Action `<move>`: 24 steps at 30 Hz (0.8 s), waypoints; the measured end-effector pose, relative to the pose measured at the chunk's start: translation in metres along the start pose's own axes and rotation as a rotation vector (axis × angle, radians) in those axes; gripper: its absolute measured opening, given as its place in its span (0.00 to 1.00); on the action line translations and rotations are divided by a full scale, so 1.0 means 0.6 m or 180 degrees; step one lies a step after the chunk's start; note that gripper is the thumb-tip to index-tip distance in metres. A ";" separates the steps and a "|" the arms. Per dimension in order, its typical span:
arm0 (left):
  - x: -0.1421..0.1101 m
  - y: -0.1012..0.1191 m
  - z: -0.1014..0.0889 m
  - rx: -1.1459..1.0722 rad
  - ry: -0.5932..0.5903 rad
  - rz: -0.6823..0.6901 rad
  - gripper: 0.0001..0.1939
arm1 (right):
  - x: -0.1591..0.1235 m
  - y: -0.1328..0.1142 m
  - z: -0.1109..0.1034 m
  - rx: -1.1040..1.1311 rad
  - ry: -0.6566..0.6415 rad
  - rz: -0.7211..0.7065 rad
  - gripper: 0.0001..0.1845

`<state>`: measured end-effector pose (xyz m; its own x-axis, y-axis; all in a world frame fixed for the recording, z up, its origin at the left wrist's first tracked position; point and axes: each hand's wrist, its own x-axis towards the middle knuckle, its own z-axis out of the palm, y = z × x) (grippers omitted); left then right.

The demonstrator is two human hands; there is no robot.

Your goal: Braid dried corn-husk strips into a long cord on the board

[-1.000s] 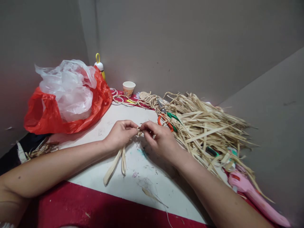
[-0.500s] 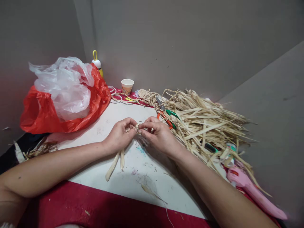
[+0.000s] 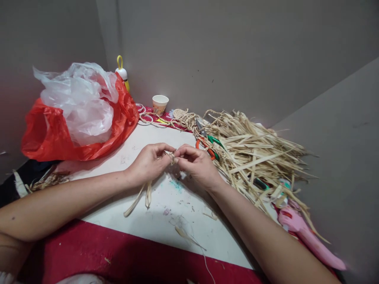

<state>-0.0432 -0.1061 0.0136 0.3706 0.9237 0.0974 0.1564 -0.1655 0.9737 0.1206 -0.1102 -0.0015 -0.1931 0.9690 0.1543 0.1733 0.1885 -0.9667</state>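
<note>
My left hand [image 3: 151, 162] is closed, thumb and fingers pinching a small piece of dried straw strips [image 3: 171, 157]. Two loose strip ends [image 3: 148, 196] hang from under this hand over the white board [image 3: 118, 211]. From the other side my right hand [image 3: 197, 163] pinches the same piece, its fingertips meeting those of the left. Most of the piece is covered by my fingers, so its exact shape cannot be made out. Close beyond my right hand lie scissors with orange handles [image 3: 199, 144] and a green-handled pair [image 3: 215, 139].
A large heap of dried straw strips [image 3: 251, 146] covers the right side. A pink glue gun [image 3: 308, 234] lies at the right edge. Back left sits a red plastic bag [image 3: 124, 114] with a clear bag [image 3: 89, 114]. A paper cup [image 3: 160, 105] and a yellow-white bottle [image 3: 122, 74] stand behind.
Both hands still grip the straw piece, with fingertips slightly shifted. The hanging strip ends have swung a little left and up. The whole view has moved slightly.
</note>
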 end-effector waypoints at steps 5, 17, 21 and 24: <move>0.001 0.004 -0.002 -0.0278 0.0085 -0.0279 0.08 | 0.002 0.007 -0.003 0.0983 -0.0034 0.0335 0.06; -0.006 0.001 0.000 0.0171 -0.0251 0.0184 0.09 | 0.001 -0.016 -0.019 0.0344 -0.0173 0.0415 0.09; -0.006 0.008 0.002 0.0018 -0.0326 -0.0026 0.09 | 0.008 -0.004 -0.015 0.1022 0.0260 0.0494 0.10; -0.007 0.006 0.005 -0.0182 -0.0358 -0.0095 0.10 | 0.012 0.002 -0.013 0.1256 0.0449 0.0610 0.11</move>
<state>-0.0417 -0.1118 0.0163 0.4674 0.8827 0.0476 0.1177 -0.1155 0.9863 0.1267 -0.1018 0.0000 -0.0554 0.9978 -0.0351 -0.1932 -0.0452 -0.9801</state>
